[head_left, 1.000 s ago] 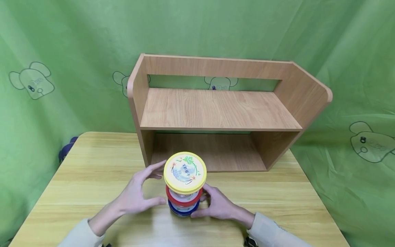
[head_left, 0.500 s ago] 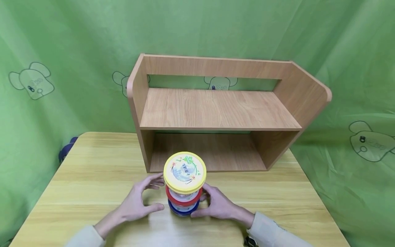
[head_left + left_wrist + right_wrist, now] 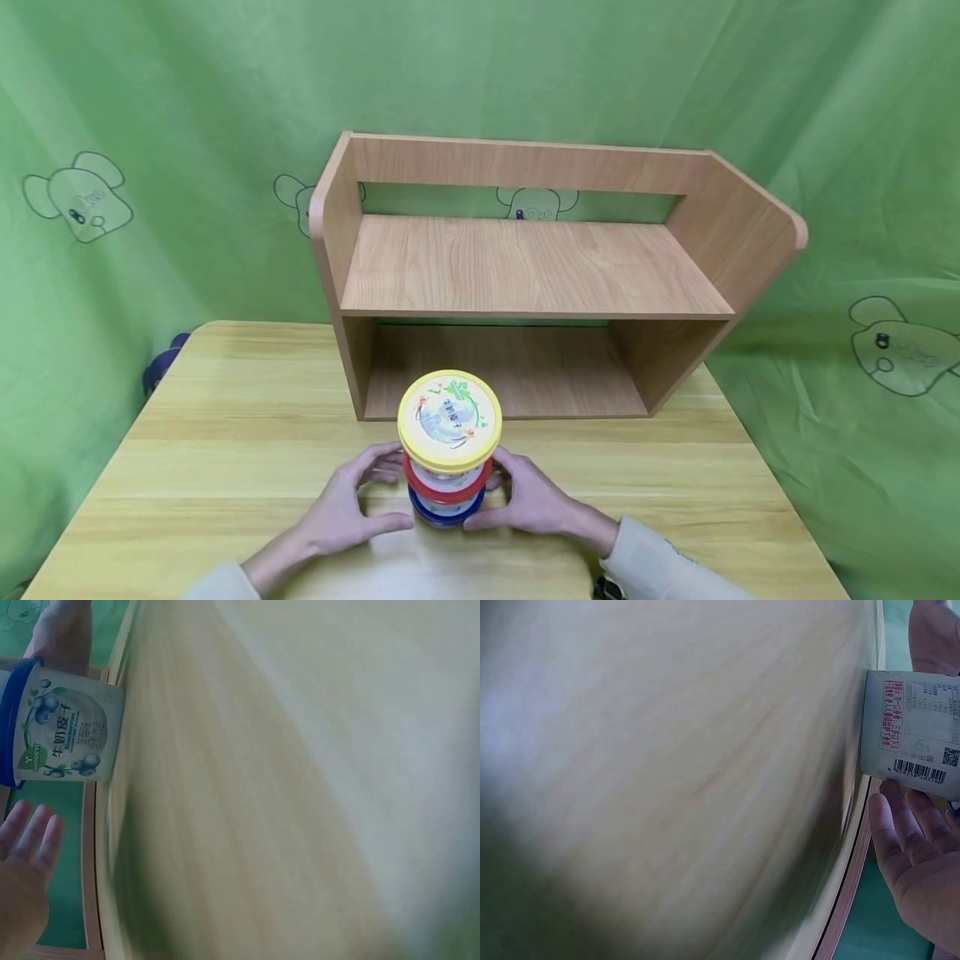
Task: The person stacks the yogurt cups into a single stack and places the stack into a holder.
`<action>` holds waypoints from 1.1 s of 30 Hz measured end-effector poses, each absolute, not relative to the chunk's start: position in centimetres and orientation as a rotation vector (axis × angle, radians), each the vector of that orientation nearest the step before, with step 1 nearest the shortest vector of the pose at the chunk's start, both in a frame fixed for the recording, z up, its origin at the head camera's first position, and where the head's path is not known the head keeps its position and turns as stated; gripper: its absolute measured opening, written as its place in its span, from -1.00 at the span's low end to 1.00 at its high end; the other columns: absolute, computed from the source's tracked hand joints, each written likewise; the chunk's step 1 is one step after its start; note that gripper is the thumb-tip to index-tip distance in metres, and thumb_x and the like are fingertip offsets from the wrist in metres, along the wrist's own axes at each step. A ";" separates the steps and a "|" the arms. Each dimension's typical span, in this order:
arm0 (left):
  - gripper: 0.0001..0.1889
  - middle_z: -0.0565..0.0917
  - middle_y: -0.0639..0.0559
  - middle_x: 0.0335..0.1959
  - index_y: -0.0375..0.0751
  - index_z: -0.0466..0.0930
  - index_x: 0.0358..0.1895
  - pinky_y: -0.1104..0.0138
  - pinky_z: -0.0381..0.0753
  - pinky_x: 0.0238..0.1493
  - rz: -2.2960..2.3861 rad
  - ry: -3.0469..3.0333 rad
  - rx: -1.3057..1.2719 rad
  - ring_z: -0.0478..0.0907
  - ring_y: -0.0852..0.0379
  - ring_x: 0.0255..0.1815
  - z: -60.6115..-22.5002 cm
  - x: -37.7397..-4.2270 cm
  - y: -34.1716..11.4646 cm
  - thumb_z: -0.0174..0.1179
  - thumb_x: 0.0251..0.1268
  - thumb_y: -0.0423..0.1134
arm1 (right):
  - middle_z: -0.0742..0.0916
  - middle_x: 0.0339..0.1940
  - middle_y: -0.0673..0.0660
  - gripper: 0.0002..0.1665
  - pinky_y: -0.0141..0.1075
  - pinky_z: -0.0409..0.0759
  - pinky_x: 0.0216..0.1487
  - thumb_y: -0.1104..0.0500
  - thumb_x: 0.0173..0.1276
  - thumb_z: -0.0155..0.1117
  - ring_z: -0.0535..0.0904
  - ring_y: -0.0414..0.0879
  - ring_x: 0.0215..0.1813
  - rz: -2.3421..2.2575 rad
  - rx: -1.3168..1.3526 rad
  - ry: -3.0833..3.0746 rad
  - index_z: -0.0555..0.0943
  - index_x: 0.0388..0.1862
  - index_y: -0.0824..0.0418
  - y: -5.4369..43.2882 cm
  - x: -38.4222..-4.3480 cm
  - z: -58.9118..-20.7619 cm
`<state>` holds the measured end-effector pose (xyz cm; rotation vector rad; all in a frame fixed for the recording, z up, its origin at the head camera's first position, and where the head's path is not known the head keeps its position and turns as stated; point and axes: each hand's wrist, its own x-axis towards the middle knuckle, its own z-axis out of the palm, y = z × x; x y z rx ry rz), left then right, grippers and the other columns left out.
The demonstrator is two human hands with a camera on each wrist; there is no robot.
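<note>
Three lidded tubs stand stacked on the table: a yellow-lidded tub [image 3: 450, 419] on top, a red-lidded tub [image 3: 447, 483] in the middle and a blue-lidded tub [image 3: 447, 510] at the bottom. Blueberries decorate the blue-lidded tub's wall in the left wrist view, with a barcode on its other side. My left hand [image 3: 347, 502] is beside the stack's left, thumb and fingers spread wide; a gap parts its fingers [image 3: 28, 829] from the tub in the left wrist view. At the right, my right hand [image 3: 536, 496] has its extended fingertips [image 3: 889, 787] right at the blue-lidded tub's wall.
Behind the stack is a two-tier wooden shelf [image 3: 536, 267], its lower compartment facing the tubs. The wooden table [image 3: 225, 400] runs forward to the near edge of view. A green curtain [image 3: 187, 208] with cartoon heads hangs behind.
My left hand has come down and nearer, from beside the upper tubs to beside the lower ones, after drawing slightly away. The right hand and the stack have stayed put.
</note>
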<state>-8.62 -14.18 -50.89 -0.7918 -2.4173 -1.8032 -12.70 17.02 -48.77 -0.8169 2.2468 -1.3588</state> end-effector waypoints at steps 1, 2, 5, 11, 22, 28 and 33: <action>-0.10 0.69 -0.14 0.24 -0.23 0.41 0.47 0.28 0.73 0.26 -1.818 -2.422 -0.783 0.65 0.27 0.18 -51.0 -8.6 -14.1 0.66 0.02 -0.20 | 0.75 0.28 0.01 -0.05 -0.27 0.64 0.30 -0.01 0.16 0.70 0.70 -0.23 0.15 -1.355 -0.825 2.252 0.42 0.49 -0.04 17.0 -12.7 -48.8; -0.11 0.69 -0.14 0.23 -0.23 0.41 0.47 0.29 0.73 0.26 -1.833 -2.424 -0.778 0.64 0.27 0.17 -51.0 -8.6 -14.0 0.66 0.03 -0.21 | 0.75 0.27 0.02 -0.05 -0.26 0.64 0.30 -0.01 0.16 0.70 0.70 -0.23 0.15 -1.354 -0.832 2.254 0.43 0.49 -0.04 17.0 -12.7 -48.8; -0.10 0.69 -0.14 0.21 -0.23 0.41 0.47 0.30 0.73 0.26 -1.855 -2.439 -0.768 0.64 0.28 0.17 -51.1 -8.6 -13.8 0.67 0.02 -0.22 | 0.76 0.27 0.02 -0.05 -0.28 0.63 0.31 -0.01 0.16 0.70 0.71 -0.24 0.15 -1.353 -0.832 2.255 0.43 0.49 -0.04 17.1 -12.7 -48.9; -0.09 0.71 -0.07 0.21 -0.16 0.43 0.45 0.29 0.74 0.25 -1.869 -2.465 -0.771 0.65 0.28 0.18 -51.3 -8.7 -13.3 0.69 -0.02 -0.16 | 0.76 0.27 -0.01 -0.05 -0.28 0.63 0.32 -0.02 0.15 0.70 0.71 -0.24 0.15 -1.350 -0.824 2.259 0.42 0.49 -0.07 17.0 -12.6 -48.8; -0.17 0.73 -0.08 0.16 -0.12 0.44 0.40 0.31 0.71 0.26 -1.911 -2.504 -0.741 0.74 0.18 0.05 -51.5 -8.8 -12.3 0.66 0.04 -0.14 | 0.76 0.26 -0.05 -0.06 -0.25 0.63 0.31 -0.03 0.15 0.71 0.71 -0.25 0.13 -1.351 -0.831 2.265 0.43 0.47 -0.09 17.0 -12.6 -48.7; -0.14 0.71 -0.05 0.22 -0.08 0.42 0.42 0.34 0.63 0.36 -1.922 -2.530 -0.719 0.75 0.18 0.12 -51.5 -8.9 -12.0 0.67 0.03 -0.11 | 0.74 0.27 -0.14 -0.06 -0.26 0.62 0.31 -0.02 0.15 0.71 0.70 -0.24 0.16 -1.352 -0.788 2.252 0.43 0.47 -0.15 17.0 -12.6 -48.5; -0.11 0.68 -0.05 0.26 -0.05 0.40 0.44 0.35 0.59 0.41 -1.939 -2.527 -0.718 0.74 0.15 0.17 -51.7 -8.9 -11.7 0.68 0.01 -0.10 | 0.73 0.28 -0.15 -0.05 -0.26 0.63 0.30 -0.02 0.15 0.70 0.69 -0.24 0.17 -1.349 -0.788 2.251 0.42 0.48 -0.15 17.0 -12.6 -48.4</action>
